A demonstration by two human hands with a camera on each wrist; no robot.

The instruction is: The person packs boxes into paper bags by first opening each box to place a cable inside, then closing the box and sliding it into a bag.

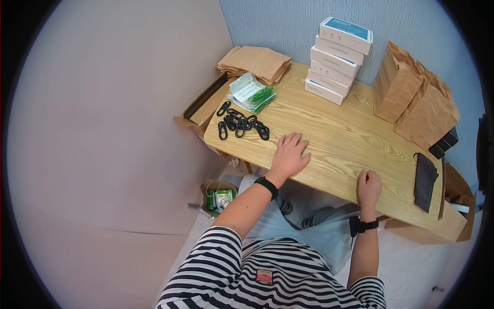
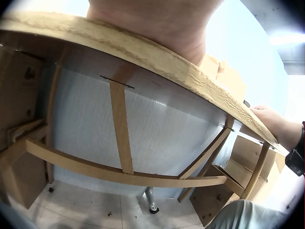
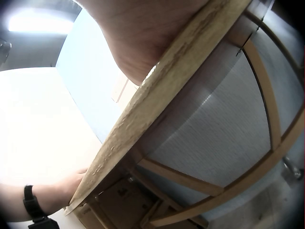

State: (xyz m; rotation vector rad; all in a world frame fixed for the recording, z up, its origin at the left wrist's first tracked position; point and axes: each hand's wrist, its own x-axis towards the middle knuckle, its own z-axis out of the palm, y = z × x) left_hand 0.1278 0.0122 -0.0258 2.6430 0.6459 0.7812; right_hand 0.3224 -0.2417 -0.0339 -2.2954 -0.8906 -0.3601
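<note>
My left hand (image 1: 290, 157) rests palm down near the front edge of the wooden table (image 1: 334, 139), fingers spread and nothing in it. Just left of its fingertips lie several coiled black cables (image 1: 241, 123). My right hand (image 1: 370, 187) rests at the front edge farther right, fingers loosely curled, with no object showing in it. A dark grey drawstring pouch (image 1: 425, 183) lies to its right. In the left wrist view the table edge (image 2: 157, 57) runs under the left hand; the right wrist view shows the right hand's heel (image 3: 138, 57) against the edge.
Green-and-clear plastic packets (image 1: 252, 93) and flat brown paper bags (image 1: 256, 63) lie at the back left. A stack of white boxes (image 1: 337, 62) stands at the back. Upright paper bags (image 1: 411, 98) and a black box (image 1: 443, 143) are at the right. Cardboard boxes (image 1: 453, 216) flank the table.
</note>
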